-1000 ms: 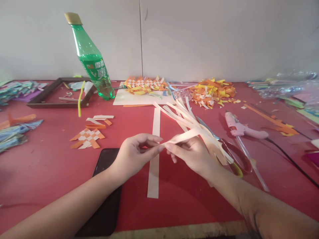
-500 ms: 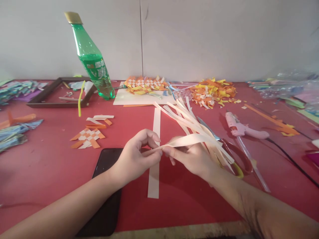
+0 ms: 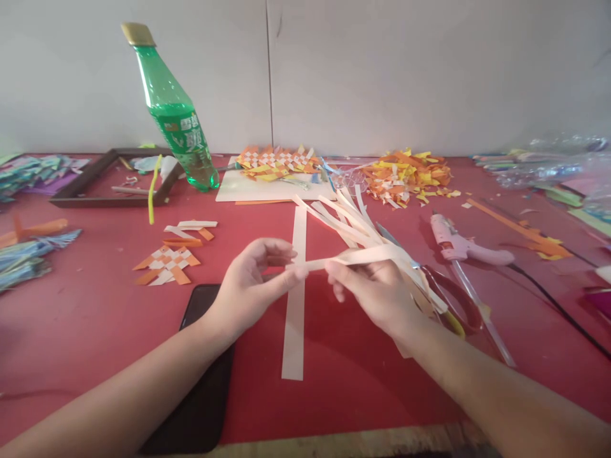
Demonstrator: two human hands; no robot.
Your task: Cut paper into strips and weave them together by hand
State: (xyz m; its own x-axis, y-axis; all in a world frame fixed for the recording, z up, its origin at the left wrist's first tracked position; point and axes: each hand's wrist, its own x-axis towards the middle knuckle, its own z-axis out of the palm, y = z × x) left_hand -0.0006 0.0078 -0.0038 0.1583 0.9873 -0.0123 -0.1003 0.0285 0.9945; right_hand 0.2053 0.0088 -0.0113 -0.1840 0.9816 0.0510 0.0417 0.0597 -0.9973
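My left hand [image 3: 260,283] pinches one end of a cream paper strip [image 3: 316,264] between thumb and fingers. A little farther along, my right hand [image 3: 370,286] grips the same strip, which looks folded or narrowed between the hands and runs on over the right hand. Below them a single flat paper strip [image 3: 293,331] lies lengthwise on the red table [image 3: 353,388]. Beyond and under my right hand fans a bunch of loose cream strips [image 3: 346,219]. Scissors [image 3: 456,299] with red and yellow handles lie partly hidden beneath those strips. A black phone [image 3: 200,381] sits under my left forearm.
A green soda bottle [image 3: 179,133] stands at the back left beside a dark frame [image 3: 107,202]. A woven orange-and-white paper piece [image 3: 167,262] lies left. A pink glue gun [image 3: 468,245] with a cord is at right. Orange paper scraps [image 3: 408,175] are heaped behind.
My hands have moved apart along the strip, so a longer narrow stretch shows between them. The strip's arch over my right hand has flattened somewhat.
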